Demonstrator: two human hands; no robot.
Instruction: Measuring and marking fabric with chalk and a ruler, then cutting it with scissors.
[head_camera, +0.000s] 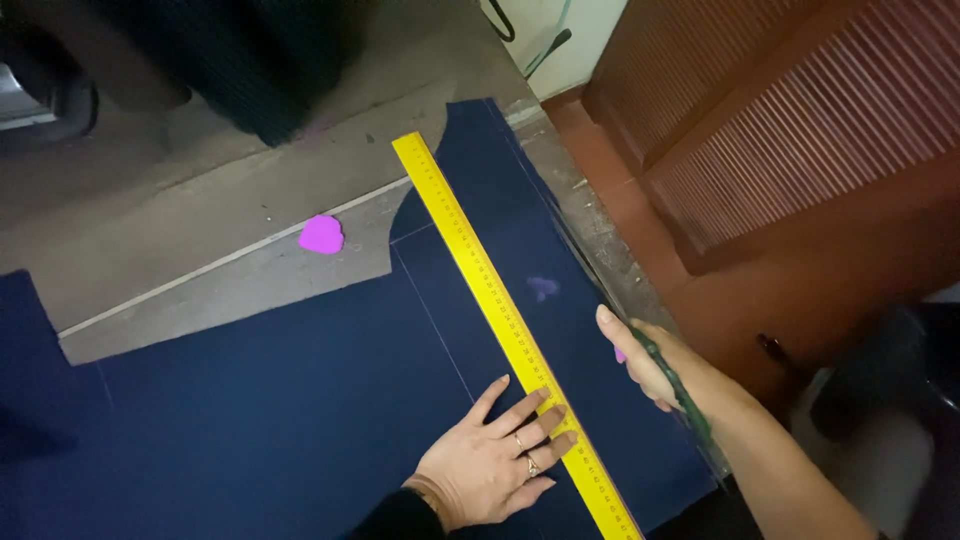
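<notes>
Left hand (487, 458) near, fingers spread flat, pinning the ruler (508, 326) on the fabric (300, 400). Right hand (650, 365) pinches pink chalk at the ruler's right edge — some lines drawn already, this one looks barely started. Spare chalk (321, 235) lies far left.

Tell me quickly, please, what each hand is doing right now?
Left hand: open, fingers spread flat, pressing the yellow ruler onto the navy fabric.
Right hand: closed around dark scissors at the fabric's edge.
</notes>
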